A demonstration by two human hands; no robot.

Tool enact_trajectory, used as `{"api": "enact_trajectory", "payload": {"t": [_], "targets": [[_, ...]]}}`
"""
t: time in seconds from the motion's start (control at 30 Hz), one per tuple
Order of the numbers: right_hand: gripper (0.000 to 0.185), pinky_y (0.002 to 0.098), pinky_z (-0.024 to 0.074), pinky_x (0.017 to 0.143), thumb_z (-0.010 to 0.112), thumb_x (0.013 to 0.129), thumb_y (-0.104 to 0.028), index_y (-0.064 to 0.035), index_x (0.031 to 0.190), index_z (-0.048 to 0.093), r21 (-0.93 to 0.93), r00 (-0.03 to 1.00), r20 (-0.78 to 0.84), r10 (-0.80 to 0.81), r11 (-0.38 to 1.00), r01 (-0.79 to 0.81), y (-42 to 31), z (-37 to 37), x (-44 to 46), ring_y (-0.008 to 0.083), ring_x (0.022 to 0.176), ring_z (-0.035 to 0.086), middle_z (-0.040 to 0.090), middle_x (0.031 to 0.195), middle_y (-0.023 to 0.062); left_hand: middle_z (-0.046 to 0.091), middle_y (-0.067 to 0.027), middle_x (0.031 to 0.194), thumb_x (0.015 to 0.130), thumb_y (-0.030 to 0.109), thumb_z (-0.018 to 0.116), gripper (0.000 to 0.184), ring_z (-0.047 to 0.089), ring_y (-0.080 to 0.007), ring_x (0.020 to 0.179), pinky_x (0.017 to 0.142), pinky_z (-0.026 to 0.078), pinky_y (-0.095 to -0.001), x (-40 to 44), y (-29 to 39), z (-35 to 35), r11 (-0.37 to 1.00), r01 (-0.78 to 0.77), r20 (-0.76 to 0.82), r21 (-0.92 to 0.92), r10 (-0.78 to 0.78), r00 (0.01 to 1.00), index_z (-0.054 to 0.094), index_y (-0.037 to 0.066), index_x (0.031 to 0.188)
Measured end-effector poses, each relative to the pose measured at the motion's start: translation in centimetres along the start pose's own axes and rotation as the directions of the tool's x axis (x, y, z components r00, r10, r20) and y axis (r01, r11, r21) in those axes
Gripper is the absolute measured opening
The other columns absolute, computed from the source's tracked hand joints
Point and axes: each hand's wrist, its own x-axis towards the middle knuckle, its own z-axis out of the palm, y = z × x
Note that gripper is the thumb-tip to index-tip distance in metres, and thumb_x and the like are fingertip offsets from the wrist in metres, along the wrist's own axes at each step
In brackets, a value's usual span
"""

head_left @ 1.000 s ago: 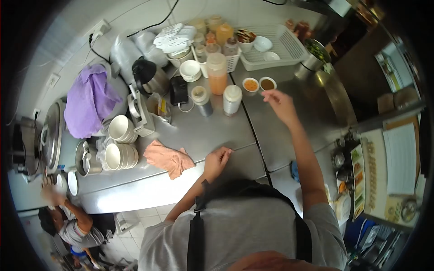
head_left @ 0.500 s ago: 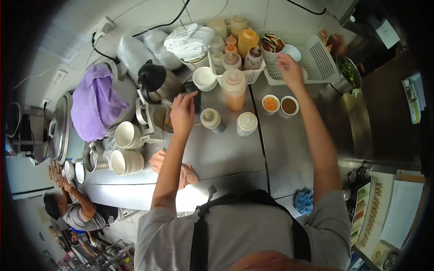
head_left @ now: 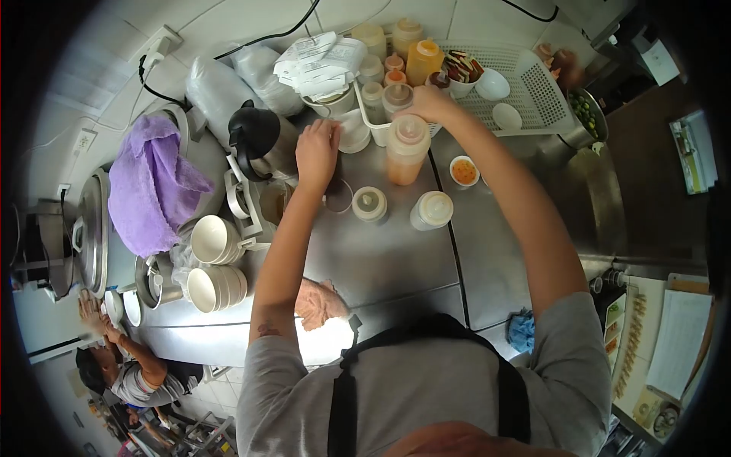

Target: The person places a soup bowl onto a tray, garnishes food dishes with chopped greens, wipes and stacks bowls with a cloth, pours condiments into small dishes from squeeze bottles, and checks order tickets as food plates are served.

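My left hand (head_left: 318, 152) is over the stack of small white bowls (head_left: 354, 133), its fingers bent together by the rim; what they pinch is hard to make out. My right hand (head_left: 428, 105) reaches to the front of the white basket of bottles (head_left: 378, 135), its fingers closed beside a clear-topped bottle (head_left: 397, 99); their grip is partly hidden. Just below it stands a tall squeeze bottle with orange sauce (head_left: 407, 156). Nearer to me are a squeeze bottle with a pale cap (head_left: 370, 204) and a white one (head_left: 432, 210). A cup of orange sauce (head_left: 464, 172) sits beneath my right forearm.
A black-lidded jug (head_left: 263, 141), stacked bowls (head_left: 215, 289), a purple cloth (head_left: 154, 183) and an orange cloth (head_left: 320, 303) are on the left. A perforated tray (head_left: 544, 99) and a pot of greens (head_left: 585, 118) stand back right. Another person (head_left: 137, 373) is at far left.
Both hands have moved: my left from the table front up to the small bowls, my right from the sauce cups over the tray, then left to the bottles. My forearm now hides the brown sauce cup.
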Motion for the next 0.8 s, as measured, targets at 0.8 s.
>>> {"api": "enact_trajectory", "payload": {"t": [0.8], "targets": [[0.06,0.0324,0.0469,0.092,0.067,0.086,-0.041,-0.0013,0.128,0.051,0.899,0.871,-0.378,0.315,0.35,0.264,9.3,-5.0,-28.6,0.0187,0.103,0.06,0.062,0.115,0.0119,0.061,-0.0053,0.085,0.079,0.02,0.068,0.013,0.065,-0.0238,0.075,0.058,0.054,-0.0371,-17.7,21.0,7.1,0.84,-0.436,0.233,-0.323,0.517,0.824,0.065,0.009,0.087]]}}
